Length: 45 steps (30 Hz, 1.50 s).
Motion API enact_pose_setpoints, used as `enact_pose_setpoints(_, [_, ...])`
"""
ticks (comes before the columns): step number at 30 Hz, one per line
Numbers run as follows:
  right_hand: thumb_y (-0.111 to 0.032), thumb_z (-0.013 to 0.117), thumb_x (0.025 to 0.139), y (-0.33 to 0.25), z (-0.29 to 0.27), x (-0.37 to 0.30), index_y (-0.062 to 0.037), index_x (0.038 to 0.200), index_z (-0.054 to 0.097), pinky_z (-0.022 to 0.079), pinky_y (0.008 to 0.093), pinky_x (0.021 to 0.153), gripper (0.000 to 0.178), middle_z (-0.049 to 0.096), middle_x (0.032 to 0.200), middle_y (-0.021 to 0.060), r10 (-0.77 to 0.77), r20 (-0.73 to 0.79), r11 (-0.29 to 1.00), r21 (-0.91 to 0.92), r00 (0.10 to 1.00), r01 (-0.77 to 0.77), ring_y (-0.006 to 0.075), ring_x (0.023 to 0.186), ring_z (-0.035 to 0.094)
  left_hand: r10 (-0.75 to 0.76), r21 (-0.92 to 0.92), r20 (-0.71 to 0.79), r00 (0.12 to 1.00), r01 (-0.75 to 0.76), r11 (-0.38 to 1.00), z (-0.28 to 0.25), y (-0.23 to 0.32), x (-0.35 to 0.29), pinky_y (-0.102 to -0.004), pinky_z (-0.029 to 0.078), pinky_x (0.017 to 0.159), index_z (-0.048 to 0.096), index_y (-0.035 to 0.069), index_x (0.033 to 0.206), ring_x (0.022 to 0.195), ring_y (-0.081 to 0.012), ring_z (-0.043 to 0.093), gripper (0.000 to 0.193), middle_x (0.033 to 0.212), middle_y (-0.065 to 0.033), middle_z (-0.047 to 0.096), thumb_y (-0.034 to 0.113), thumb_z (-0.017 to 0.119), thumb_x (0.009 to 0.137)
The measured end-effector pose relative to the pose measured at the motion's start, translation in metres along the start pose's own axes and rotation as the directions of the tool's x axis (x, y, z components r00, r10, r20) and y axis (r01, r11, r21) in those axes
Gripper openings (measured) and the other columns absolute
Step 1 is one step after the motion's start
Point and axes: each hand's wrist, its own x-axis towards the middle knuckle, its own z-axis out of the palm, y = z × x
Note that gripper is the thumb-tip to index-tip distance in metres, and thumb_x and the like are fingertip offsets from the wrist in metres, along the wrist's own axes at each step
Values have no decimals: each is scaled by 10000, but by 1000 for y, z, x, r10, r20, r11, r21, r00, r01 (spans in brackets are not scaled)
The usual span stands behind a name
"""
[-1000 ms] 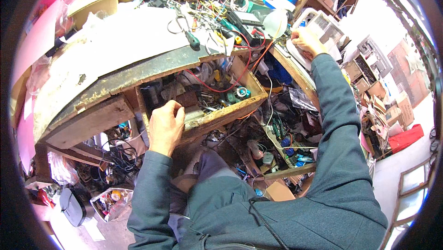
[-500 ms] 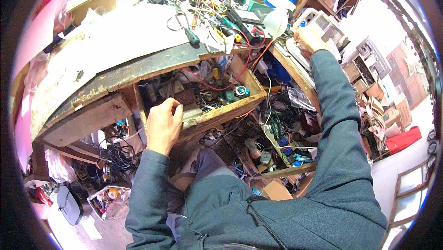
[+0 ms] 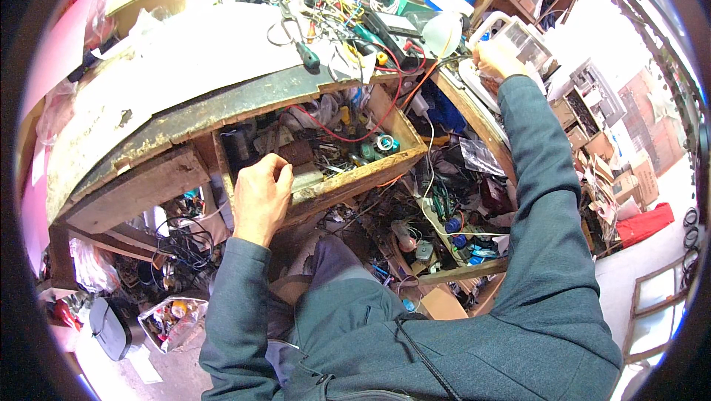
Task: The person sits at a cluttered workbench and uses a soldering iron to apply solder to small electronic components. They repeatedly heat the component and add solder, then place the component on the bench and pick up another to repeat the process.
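Observation:
My left hand (image 3: 263, 197) is at the near left corner of a pulled-out wooden drawer (image 3: 355, 179), its fingers curled over the front edge. Inside the drawer lie a brown block (image 3: 297, 152), small metal parts, crumpled plastic and a teal item with a pale ring (image 3: 385, 143). A red wire (image 3: 348, 139) loops down across it from the bench. Far to the right, my right hand (image 3: 501, 59) is closed beside a white-framed appliance (image 3: 527, 39). Its fingertips are partly hidden, and what they hold cannot be made out.
On the bench (image 3: 244, 79) lie pale sheets, a green-handled screwdriver (image 3: 307, 56) and tangled wires (image 3: 341, 12). A lower compartment (image 3: 459, 278) holds tools and loose parts. Cardboard boxes (image 3: 637, 179) are stacked at right, a bin of scraps (image 3: 174, 323) at lower left.

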Motion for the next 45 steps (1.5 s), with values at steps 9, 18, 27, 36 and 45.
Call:
enact_pose_setpoints(9, [-157, 580, 832, -3, 1, 1, -41, 911, 702, 538, 437, 774, 185, 712, 917, 182, -59, 23, 998, -23, 998, 60, 338, 893, 688, 0, -11, -13, 1000, 0, 1000, -1, -1, -1, -342, 499, 607, 695, -12, 873, 619, -223, 660, 175, 702, -154, 675, 160, 661, 873])
enact_pose_setpoints(18, [-168, 588, 822, 8, 11, 5, -63, 882, 718, 536, 418, 740, 177, 711, 908, 176, -74, 35, 997, 14, 997, 74, 319, 873, 689, -8, -5, 1, 1000, 8, 1000, 1, -2, 1, -342, 495, 604, 698, -7, 880, 615, -216, 654, 181, 697, -148, 673, 170, 657, 875])
enact_pose_setpoints(27, [-219, 610, 834, 11, 12, 9, -85, 857, 716, 522, 445, 790, 172, 710, 918, 176, -22, -57, 995, 98, 998, 27, 334, 887, 686, -11, -1, 6, 1000, 11, 1000, 1, 1, 1, -344, 503, 614, 702, -1, 886, 626, -220, 663, 187, 707, -149, 679, 181, 660, 878])
enact_pose_setpoints(36, [-253, 645, 808, -58, -31, -15, -27, 860, 676, 533, 351, 694, 234, 703, 786, 133, -14, -455, 829, 492, 890, 264, 226, 715, 687, -89, -155, 23, 996, 91, 984, -5, -1, 1, -358, 516, 626, 698, -13, 874, 653, -243, 682, 183, 712, -165, 679, 166, 661, 874])
enact_pose_setpoints(45, [-62, 703, 830, -290, -24, -128, 0, 933, 666, 516, 241, 598, 126, 696, 777, 52, -102, -626, 133, 762, 773, 634, 79, 672, 638, -150, -781, 204, 967, 253, 571, -19, -23, 9, -290, 553, 743, 672, -1, 1048, 796, -159, 678, 266, 930, -93, 706, 250, 624, 974])
